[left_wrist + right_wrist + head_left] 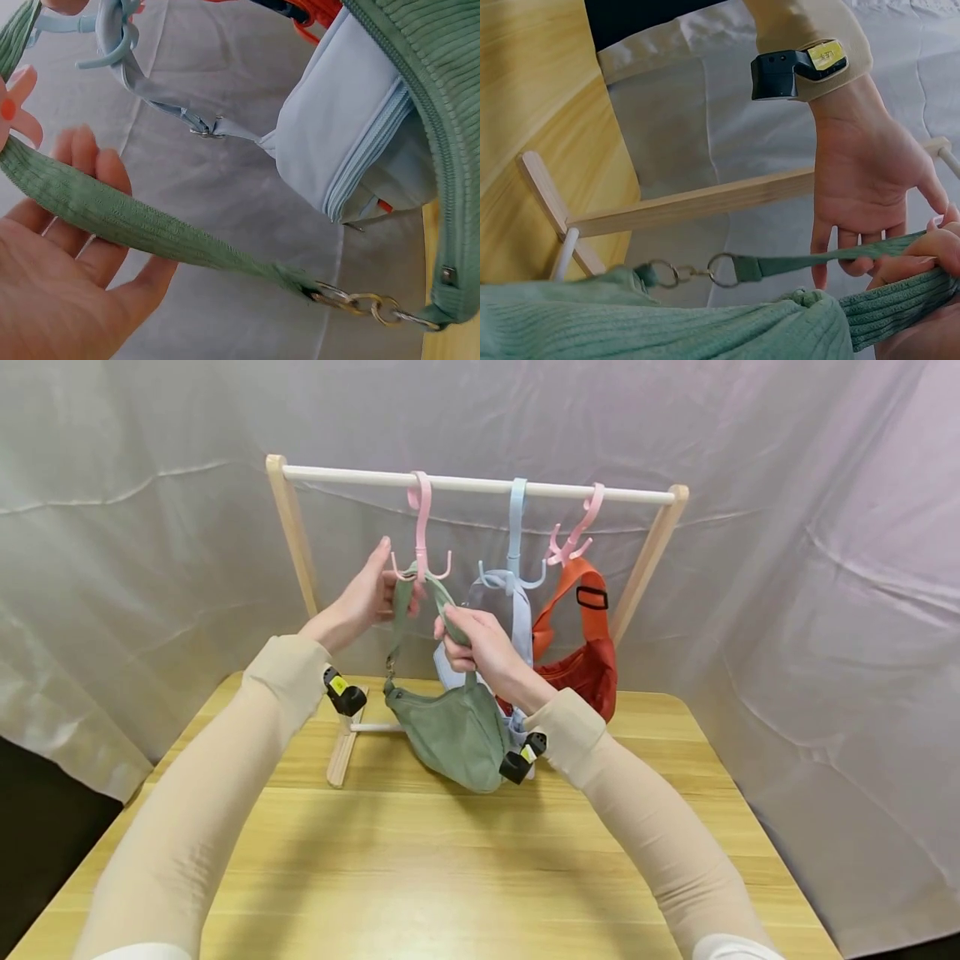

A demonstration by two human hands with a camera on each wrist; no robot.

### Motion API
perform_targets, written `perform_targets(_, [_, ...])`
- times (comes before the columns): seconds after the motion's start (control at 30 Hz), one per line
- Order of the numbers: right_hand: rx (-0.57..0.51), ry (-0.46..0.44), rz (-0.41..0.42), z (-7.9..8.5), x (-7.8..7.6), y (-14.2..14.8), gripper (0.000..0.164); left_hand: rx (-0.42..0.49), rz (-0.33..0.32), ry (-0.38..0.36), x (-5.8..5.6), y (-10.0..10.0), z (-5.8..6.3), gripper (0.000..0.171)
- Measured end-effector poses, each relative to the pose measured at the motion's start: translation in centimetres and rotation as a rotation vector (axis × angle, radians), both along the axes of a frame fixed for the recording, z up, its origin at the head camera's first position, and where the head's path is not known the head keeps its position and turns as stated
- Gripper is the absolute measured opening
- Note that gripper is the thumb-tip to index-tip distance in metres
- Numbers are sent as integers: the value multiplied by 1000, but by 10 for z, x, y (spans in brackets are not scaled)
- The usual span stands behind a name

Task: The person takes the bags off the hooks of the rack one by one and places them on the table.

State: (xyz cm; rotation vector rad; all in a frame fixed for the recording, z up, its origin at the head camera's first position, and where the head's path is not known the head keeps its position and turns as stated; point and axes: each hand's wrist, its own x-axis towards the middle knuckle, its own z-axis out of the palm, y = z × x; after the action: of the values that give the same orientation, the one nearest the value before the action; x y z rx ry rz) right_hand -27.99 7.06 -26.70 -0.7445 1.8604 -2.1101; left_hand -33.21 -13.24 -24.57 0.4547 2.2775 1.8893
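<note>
A green corduroy shoulder bag [450,735] hangs by its strap [112,214] from the pink hook [422,531] at the left of the rail. My right hand [487,647] pinches the right side of that strap, just below the hook. On the other side my left hand [360,606] is spread, its fingers behind the strap and its thumb pointing up in the head view. Metal rings [694,272] join the strap to the bag's end. In the left wrist view, part of the pink hook [19,105] overlaps the strap's upper part.
A wooden rack with a white rail [480,485] stands on the wooden table [420,868]. To the right hang a light blue bag [352,97] on a blue hook [516,531] and a red bag [588,672] with an orange strap on another pink hook [588,518]. Grey curtains surround the table.
</note>
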Motion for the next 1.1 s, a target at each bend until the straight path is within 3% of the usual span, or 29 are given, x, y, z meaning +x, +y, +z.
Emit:
perform_targets(0.5, [31,-112,6,17,-7,-5,41,18,-135,-54,-4,-8,7,68])
perform_targets(0.87, [64,-151,-67,34,-16,-12,41,28,-141,-134,-4,-17,13,56])
perform_targets(1.1, [70,-254,-84,45,-21,-16,39,45,-185,-113,-4,-22,22,42])
